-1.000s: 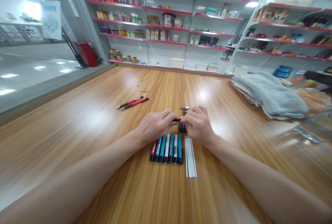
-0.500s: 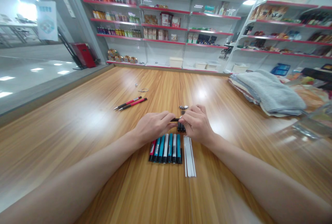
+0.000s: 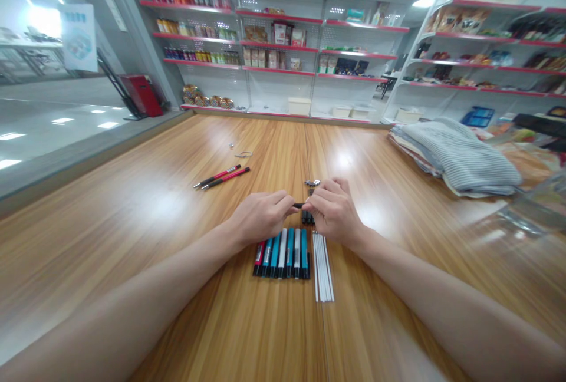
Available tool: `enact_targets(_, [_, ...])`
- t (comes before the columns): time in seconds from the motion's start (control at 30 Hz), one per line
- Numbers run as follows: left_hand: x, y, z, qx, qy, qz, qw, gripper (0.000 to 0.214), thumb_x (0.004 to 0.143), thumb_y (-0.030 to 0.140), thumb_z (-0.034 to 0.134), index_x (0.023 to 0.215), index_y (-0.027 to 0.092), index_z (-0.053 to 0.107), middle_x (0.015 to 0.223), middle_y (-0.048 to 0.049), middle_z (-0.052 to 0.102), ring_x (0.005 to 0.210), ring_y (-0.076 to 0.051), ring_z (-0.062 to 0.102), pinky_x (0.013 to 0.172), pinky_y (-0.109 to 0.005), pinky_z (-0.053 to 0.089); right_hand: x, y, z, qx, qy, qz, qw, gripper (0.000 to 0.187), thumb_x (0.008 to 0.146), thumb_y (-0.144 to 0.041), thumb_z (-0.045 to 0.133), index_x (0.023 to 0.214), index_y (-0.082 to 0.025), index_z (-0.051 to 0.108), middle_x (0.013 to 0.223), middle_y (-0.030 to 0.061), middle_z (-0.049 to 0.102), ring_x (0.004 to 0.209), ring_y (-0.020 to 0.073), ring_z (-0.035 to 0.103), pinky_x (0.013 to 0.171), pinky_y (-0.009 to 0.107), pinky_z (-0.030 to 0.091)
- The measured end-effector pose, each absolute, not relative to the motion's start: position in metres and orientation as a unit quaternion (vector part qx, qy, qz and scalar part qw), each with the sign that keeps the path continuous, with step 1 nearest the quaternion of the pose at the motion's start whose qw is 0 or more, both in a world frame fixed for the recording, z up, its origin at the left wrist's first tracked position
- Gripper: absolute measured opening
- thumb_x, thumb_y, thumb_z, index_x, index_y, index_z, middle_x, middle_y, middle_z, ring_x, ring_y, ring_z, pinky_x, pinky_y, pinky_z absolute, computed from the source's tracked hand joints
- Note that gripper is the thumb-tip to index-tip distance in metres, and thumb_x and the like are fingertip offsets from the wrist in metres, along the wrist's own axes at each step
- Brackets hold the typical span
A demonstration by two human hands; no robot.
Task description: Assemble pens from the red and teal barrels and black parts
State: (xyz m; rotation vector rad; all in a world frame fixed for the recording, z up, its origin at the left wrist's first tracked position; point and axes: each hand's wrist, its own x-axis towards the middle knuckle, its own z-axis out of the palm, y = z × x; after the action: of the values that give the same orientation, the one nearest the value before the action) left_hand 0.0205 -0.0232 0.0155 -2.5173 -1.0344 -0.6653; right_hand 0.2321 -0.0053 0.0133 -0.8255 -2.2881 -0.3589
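While left hand point(image 3: 264, 214) and right hand point(image 3: 335, 210) pinch a black piece point(image 3: 299, 206) beyond the barrel row point(image 3: 283, 255), fitting seems in hand | next move likely needs steady alignment

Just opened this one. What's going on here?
A person's left hand and right hand hold a small black piece between their fingertips, over a wooden table. Closer in lie a row of pen barrels and, beside it, thin white sticks. Two red-and-black pens lie farther off, to the left.
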Motion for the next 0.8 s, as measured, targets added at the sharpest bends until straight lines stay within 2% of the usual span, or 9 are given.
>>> enact_targets(0.2, [0.0191, -0.0226, 0.0135, -0.887, -0.360, -0.240, 0.161, 0.024, 0.097, 0.037, 0.041, 0.095, 0.018, 0.056, 0.078, -0.0019, 0.060, 0.065, -0.013, 0.059, 0.052, -0.023, 0.038, 0.2328, -0.0052, 0.0136, -0.315, -0.877, -0.134, 0.337, 0.030, 0.093, -0.028, 0.049, 0.066, -0.018, 0.053, 0.068, 0.0019, 0.058, 0.079, 0.0174, 0.047, 0.084, 0.039, 0.026])
enact_targets(0.47, [0.0216, -0.0249, 0.0151, -0.892, -0.343, -0.234, 0.181, 0.026, 0.096, 0.024, 0.036, 0.080, 0.016, 0.054, 0.076, -0.0031, 0.055, 0.064, -0.013, 0.054, 0.056, -0.025, 0.040, 0.2306, -0.0070, 0.0140, -0.306, -0.883, -0.137, 0.327, 0.029, 0.092, -0.029, 0.050, 0.066, -0.018, 0.054, 0.068, 0.0021, 0.057, 0.079, 0.0175, 0.046, 0.085, 0.039, 0.026])
enact_targets(0.67, [0.0189, -0.0253, 0.0152, -0.891, -0.336, -0.248, 0.180, 0.020, 0.096, 0.031, 0.041, 0.097, 0.017, 0.055, 0.077, -0.0017, 0.059, 0.067, -0.013, 0.058, 0.055, -0.024, 0.041, 0.2318, -0.0069, 0.0139, -0.299, -0.881, -0.143, 0.338, 0.027, 0.092, -0.028, 0.051, 0.067, -0.017, 0.054, 0.069, 0.0021, 0.057, 0.080, 0.0173, 0.047, 0.086, 0.039, 0.026])
enact_targets(0.8, [0.0208, -0.0252, 0.0155, -0.890, -0.341, -0.249, 0.175, 0.022, 0.097, 0.032, 0.040, 0.091, 0.018, 0.055, 0.074, -0.0007, 0.057, 0.063, -0.012, 0.055, 0.053, -0.023, 0.038, 0.2324, -0.0064, 0.0136, -0.290, -0.880, -0.150, 0.346, 0.026, 0.091, -0.027, 0.053, 0.067, -0.017, 0.054, 0.069, 0.0017, 0.057, 0.081, 0.0170, 0.046, 0.087, 0.039, 0.026])
